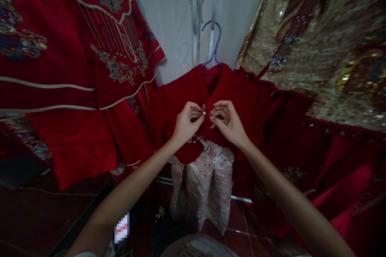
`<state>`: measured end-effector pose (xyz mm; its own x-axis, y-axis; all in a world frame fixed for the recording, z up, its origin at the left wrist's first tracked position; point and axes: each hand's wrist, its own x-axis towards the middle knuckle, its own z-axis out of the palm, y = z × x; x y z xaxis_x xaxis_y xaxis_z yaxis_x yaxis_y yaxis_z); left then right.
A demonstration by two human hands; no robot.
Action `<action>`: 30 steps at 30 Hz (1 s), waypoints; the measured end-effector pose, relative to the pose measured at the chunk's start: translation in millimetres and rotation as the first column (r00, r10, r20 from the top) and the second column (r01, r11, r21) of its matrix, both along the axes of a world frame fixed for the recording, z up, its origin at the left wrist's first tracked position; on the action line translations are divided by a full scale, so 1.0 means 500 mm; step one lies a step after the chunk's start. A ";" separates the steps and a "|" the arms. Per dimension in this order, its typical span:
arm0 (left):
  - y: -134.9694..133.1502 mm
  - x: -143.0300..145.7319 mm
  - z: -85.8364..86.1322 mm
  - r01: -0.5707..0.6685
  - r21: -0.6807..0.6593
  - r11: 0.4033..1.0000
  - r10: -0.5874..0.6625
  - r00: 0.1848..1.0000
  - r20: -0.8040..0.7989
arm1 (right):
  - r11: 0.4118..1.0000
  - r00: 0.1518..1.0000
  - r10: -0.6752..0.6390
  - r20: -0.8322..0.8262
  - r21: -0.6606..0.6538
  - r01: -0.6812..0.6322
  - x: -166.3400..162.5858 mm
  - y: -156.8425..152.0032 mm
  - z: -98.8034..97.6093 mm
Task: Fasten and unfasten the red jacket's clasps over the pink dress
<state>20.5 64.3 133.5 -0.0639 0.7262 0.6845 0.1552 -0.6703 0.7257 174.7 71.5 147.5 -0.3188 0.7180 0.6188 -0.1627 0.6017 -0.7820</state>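
A short dark red jacket point(181, 86) hangs in front of me on a purple hanger point(217, 36). At its front opening, my left hand point(188, 122) pinches a small beaded clasp point(204, 109) on one edge. My right hand point(227, 120) pinches the matching beaded clasp point(212, 111) on the opposite edge, a small gap away. Lower down, another beaded trim point(193, 139) shows on the jacket where the front parts. Below the jacket hangs a pale pink, glittering skirt point(200, 180).
On the left hangs a bright red embroidered garment point(72, 64) with beaded fringe. A gold sequinned garment point(328, 64) and dark red cloth point(331, 156) hang on the right. Behind the hanger are metal rails point(196, 20) and a pale wall point(163, 8). The floor point(241, 225) is dark red tile.
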 end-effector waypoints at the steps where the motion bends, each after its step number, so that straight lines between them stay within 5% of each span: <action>1: -0.001 -0.002 0.000 -0.002 -0.008 1.000 0.002 1.000 -0.008 | 1.000 1.000 -0.010 0.015 0.009 0.010 0.003 -0.001 -0.001; 9: -0.019 -0.017 0.021 -0.072 0.080 0.994 0.091 0.962 -0.257 | 0.962 0.964 -0.228 0.134 0.182 0.203 0.010 -0.018 0.010; 16: -0.049 -0.015 0.056 -0.098 0.260 0.961 0.224 0.829 -0.513 | 0.853 0.894 -0.431 0.123 0.380 0.359 0.007 -0.036 0.024; 30: -0.042 -0.014 0.071 -0.064 0.241 0.968 0.212 0.721 -0.660 | 0.930 0.952 -0.301 0.054 0.237 0.280 0.026 -0.015 0.011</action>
